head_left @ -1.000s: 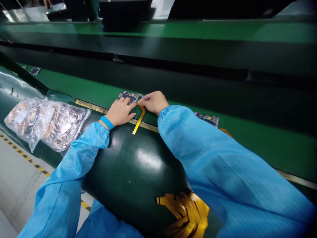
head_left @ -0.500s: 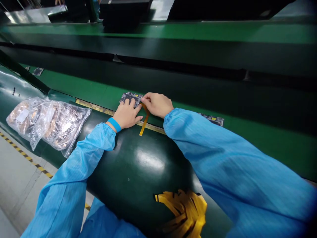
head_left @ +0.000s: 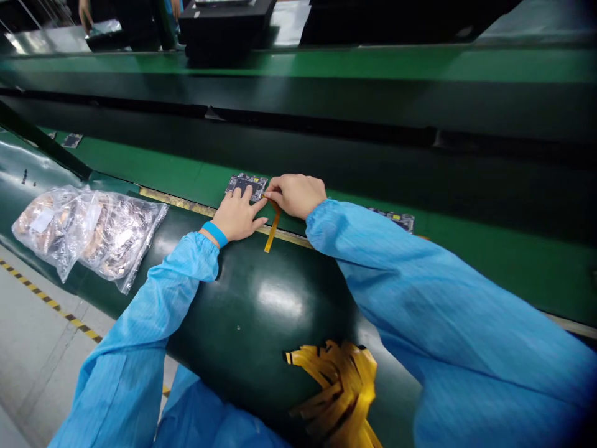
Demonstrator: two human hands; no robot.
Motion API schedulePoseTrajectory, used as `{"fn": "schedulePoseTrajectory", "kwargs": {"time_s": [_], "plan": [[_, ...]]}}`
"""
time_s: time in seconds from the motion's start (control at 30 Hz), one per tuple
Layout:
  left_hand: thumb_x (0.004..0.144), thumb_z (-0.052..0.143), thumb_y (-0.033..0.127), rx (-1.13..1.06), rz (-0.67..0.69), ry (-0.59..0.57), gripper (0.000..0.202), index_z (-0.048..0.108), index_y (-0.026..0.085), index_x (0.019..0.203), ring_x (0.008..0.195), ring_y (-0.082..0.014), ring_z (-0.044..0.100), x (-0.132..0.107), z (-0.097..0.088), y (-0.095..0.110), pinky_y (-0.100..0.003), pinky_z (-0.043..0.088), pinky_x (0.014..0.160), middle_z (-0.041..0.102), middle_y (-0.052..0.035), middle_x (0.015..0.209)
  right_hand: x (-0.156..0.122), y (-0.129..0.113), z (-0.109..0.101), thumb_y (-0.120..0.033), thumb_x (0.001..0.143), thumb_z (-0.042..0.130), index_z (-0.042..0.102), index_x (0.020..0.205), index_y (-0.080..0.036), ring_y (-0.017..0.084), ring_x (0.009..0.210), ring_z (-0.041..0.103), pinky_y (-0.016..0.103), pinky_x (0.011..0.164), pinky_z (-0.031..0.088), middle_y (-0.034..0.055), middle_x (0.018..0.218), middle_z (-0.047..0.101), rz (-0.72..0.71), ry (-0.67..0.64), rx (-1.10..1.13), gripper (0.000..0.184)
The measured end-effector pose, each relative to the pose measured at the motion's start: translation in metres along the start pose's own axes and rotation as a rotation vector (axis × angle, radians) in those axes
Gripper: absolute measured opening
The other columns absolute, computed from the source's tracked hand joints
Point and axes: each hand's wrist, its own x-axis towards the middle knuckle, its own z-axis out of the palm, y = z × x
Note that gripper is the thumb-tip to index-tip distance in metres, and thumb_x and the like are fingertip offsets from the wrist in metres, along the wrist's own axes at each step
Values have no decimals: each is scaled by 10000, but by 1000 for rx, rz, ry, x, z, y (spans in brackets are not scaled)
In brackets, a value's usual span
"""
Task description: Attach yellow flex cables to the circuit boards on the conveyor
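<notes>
A small dark circuit board (head_left: 245,184) lies on the green conveyor belt (head_left: 153,168) at the edge of the dark green bench. My left hand (head_left: 237,214) rests flat with its fingers spread, fingertips pressing on the board's near edge. My right hand (head_left: 297,195) is curled in a pinch at the board's right corner, holding the top end of a yellow flex strip (head_left: 271,227) that hangs down over the bench edge. Both arms wear blue sleeves, and a blue band circles my left wrist.
Two clear plastic bags of parts (head_left: 88,230) lie at the left of the bench. A pile of yellow flex strips (head_left: 338,386) sits near me. Another circuit board (head_left: 396,219) lies on the belt behind my right sleeve, and one more (head_left: 72,140) far left. A person's hands show at top left.
My right hand slid left to the board's corner and now pinches the strip's top end. A thin grey tool seen in it earlier no longer shows. My left hand stayed on the board.
</notes>
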Motion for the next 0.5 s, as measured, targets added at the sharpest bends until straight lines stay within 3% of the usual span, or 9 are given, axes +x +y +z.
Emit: {"fn": "schedulePoseTrajectory", "kwargs": {"time_s": [0.13,0.3,0.4,0.5], "plan": [[1058,527,414,-175,-51,47,525,574,193,1533,1414,-361,510,-4,-2,1,-506,406,1183,524,-183,1587,-22,4,1,-365,999,604,777,1028,-269,297,941,694,357,709,408,79,1070,805,75,98,36,200],[1042,551,361,-461,-92,242,461,610,145,1445,1408,-269,561,-16,5,20,-408,445,1211,597,-164,1499,-72,6,7,-359,1006,523,721,1098,-238,295,927,723,343,698,425,93,1035,806,82,143,164,250],[1021,575,361,-547,0,349,465,584,182,1450,1438,-272,544,-26,8,40,-448,451,1223,582,-156,1522,-103,-2,12,-321,950,565,704,1104,-254,274,890,732,336,734,466,73,1021,811,8,91,238,218],[1007,582,342,-588,147,360,413,634,182,1384,1394,-266,581,-39,6,59,-435,474,1208,633,-151,1464,-125,-16,17,-242,909,571,720,1004,-243,270,975,745,328,808,496,83,1062,818,-163,20,299,177]]}}
